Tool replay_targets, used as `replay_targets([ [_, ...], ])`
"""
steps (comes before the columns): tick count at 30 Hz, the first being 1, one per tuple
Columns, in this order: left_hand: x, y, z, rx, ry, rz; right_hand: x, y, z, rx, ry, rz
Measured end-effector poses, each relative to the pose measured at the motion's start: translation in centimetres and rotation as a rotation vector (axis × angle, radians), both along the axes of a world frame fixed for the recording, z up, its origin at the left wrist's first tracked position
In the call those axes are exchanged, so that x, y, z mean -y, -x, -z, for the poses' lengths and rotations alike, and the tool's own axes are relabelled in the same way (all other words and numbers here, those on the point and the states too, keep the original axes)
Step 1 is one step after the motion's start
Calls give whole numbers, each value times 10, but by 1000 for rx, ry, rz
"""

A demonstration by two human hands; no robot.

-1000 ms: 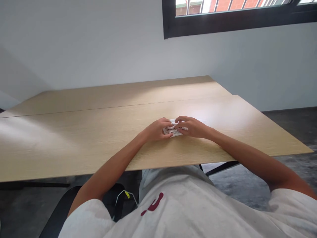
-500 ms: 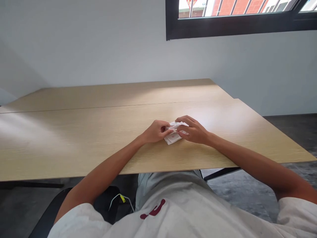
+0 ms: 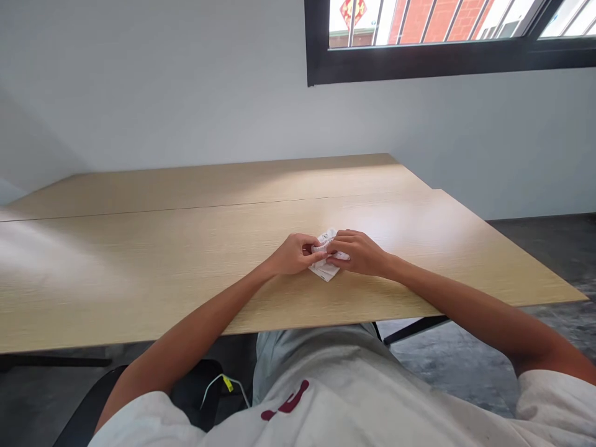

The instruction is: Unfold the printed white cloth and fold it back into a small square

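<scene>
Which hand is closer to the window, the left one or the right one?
The right hand. It rests on the small white paper more directly under the window; the left hand sits further to the side, holding the same paper.

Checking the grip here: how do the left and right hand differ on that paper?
The left hand is curled into a loose fist at the paper's left edge, while the right hand lies flatter, its fingers stretched over the top. The left hides little of the paper; the right covers most of it. Both pinch the paper and rest low on the table.
</scene>
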State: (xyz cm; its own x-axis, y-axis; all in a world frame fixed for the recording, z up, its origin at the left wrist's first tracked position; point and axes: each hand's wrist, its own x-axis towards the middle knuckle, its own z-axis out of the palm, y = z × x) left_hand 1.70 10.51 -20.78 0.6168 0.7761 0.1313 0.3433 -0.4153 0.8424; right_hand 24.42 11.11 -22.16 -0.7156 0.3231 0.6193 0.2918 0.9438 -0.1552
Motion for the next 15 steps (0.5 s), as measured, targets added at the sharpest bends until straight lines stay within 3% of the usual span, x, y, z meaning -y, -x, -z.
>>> replay_targets([
  [5,12,6,-15,-74,264,261,14,3,-5,85,131,-156],
  [9,28,6,-20,-188,437,479,44,9,-8,141,65,-263],
  [13,56,2,-23,-281,257,557,88,15,-19,327,-86,-177],
  [15,79,5,-32,-338,137,717,108,12,-34,501,-38,-255],
])
